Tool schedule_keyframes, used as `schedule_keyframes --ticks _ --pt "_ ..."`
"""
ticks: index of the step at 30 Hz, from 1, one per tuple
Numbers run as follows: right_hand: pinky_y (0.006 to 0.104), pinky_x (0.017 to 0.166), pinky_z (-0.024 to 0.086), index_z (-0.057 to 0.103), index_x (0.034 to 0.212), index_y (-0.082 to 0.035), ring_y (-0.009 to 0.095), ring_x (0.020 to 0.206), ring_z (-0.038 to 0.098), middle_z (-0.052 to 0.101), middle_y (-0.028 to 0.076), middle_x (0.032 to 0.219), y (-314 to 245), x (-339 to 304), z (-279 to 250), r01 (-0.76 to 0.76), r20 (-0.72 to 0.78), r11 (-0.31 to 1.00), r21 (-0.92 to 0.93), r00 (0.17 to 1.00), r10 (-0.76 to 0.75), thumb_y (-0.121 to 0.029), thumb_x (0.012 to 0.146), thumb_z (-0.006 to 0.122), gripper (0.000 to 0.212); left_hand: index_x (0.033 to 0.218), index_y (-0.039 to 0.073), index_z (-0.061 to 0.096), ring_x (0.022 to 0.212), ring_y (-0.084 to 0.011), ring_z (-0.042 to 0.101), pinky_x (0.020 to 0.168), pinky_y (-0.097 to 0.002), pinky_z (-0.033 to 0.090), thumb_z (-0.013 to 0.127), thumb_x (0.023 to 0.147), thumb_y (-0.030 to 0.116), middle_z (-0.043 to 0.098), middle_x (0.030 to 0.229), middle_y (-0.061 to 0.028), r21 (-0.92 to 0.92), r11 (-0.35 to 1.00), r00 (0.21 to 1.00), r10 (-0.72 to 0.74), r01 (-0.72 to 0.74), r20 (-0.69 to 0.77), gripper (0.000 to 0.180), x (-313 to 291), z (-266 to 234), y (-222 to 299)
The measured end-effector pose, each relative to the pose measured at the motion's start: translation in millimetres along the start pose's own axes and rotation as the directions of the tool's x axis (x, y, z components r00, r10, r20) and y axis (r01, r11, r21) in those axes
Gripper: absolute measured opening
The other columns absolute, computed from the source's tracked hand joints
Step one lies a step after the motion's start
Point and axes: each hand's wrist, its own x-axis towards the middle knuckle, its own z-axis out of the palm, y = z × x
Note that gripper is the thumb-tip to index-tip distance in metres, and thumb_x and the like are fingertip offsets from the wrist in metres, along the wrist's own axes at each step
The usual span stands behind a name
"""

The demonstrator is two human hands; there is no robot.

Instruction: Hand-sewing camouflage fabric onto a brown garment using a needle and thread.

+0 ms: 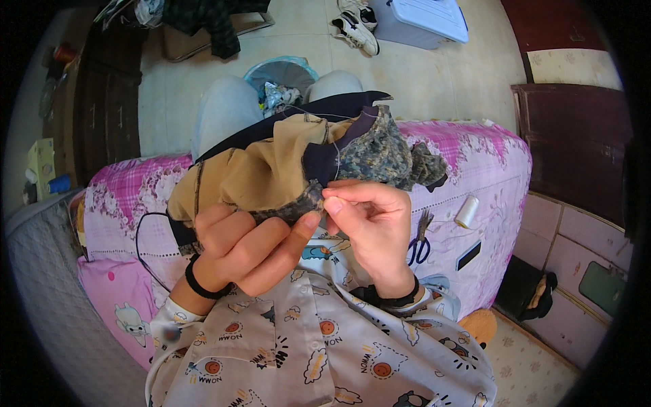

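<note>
Hands: my left hand (247, 244) and right hand (371, 224) pinch the edge of a tan-and-camouflage cloth garment (251, 166).
Tools: blue-handled metal scissors (421, 239) lie near a white thread spool (467, 211).

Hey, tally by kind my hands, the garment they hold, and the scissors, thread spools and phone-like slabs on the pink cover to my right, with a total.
Bare hands: 2, left hand and right hand
Tan-and-camouflage fabric garment: 1
Dark-blue-handled metal scissors: 1 pair
White cylindrical thread spool: 1
Black rectangular phone-like slab: 1
Total: 6
</note>
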Motion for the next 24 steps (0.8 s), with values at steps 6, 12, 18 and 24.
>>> schedule_keyframes --ticks 6,12,18,24 --pt "0.0235 0.059 0.052 0.07 0.099 0.005 0.012 0.074 0.067 0.071 0.014 0.096 1 6 -6 -0.132 0.059 0.963 0.236 0.991 0.122 0.006 0.086 0.069 0.013 0.094 0.012 0.076 0.077 -0.0164 0.046 0.058 -0.0277 0.037 0.079 0.063 0.01 0.053 0.086 0.0022 -0.002 1.0 1.0 -0.009 0.009 0.019 0.031 -1 4 -1" --pt "0.0217 0.056 0.049 0.07 0.094 0.001 0.01 0.07 0.064 0.069 0.013 0.093 5 7 1 0.03 -0.029 0.959 0.281 0.999 -0.023 0.009 0.083 0.069 0.014 0.095 0.004 0.07 0.074 -0.0226 0.057 0.059 -0.0316 0.044 0.079 0.067 0.002 0.062 0.085 -0.006 -0.31 0.894 0.945 -0.324 0.324 0.052 0.029 13 14 0" --pt "0.0179 0.05 0.039 0.071 0.093 0.0 0.004 0.066 0.055 0.068 0.011 0.09 10 6 -3 0.315 -0.033 0.941 -0.122 0.947 -0.321 0.01 0.077 0.074 0.02 0.088 0.0 0.066 0.072 -0.0266 0.061 0.062 -0.0331 0.047 0.078 0.07 -0.003 0.065 0.083 -0.011 -0.453 0.685 0.809 -0.563 0.571 0.168 0.023 26 11 5" --pt "0.0229 0.052 0.044 0.07 0.088 0.001 0.013 0.063 0.058 0.066 0.011 0.08 7 15 -1 0.562 0.1 0.736 -0.378 0.815 -0.571 0.011 0.071 0.076 0.021 0.086 0.001 0.067 0.073 -0.0246 0.061 0.061 -0.0311 0.046 0.078 0.071 -0.003 0.066 0.082 -0.0091 -0.487 0.639 0.787 -0.585 0.595 0.194 0.019 28 9 4"
